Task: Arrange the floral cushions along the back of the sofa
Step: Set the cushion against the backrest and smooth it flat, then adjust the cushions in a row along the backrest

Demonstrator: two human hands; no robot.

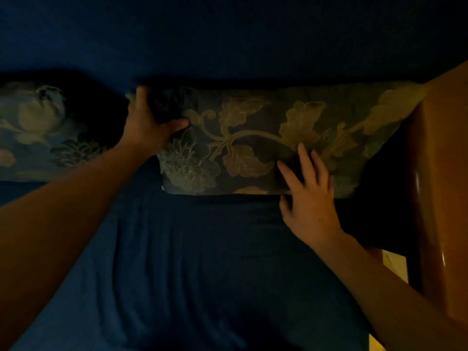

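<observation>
Room: dim, with a deep blue wall filling the upper part of the view and little light reaching the seat.
Left hand: closed around the upper left corner of the floral cushion, thumb on the front face and fingers wrapped behind the edge.
Right hand: open, fingers spread, fingertips pressing flat on the lower front of the same cushion near its bottom edge; the thumb hangs below that edge.
Floral cushion: stands against the sofa back, long side level, dark ground with pale leaves and curling stems; its right end touches the wooden armrest.
Second floral cushion: at the left edge of the view, also leaning on the sofa back, apart from the first with a dark gap between them; only partly in view.
Sofa seat: covered in blue cloth that lies in long wrinkles running toward the cushions.
Wooden armrest: glossy orange-brown, rising along the right side, catching small highlights.
Floor: a pale yellowish strip shows below the armrest at the right; its detail is too small to tell.
</observation>
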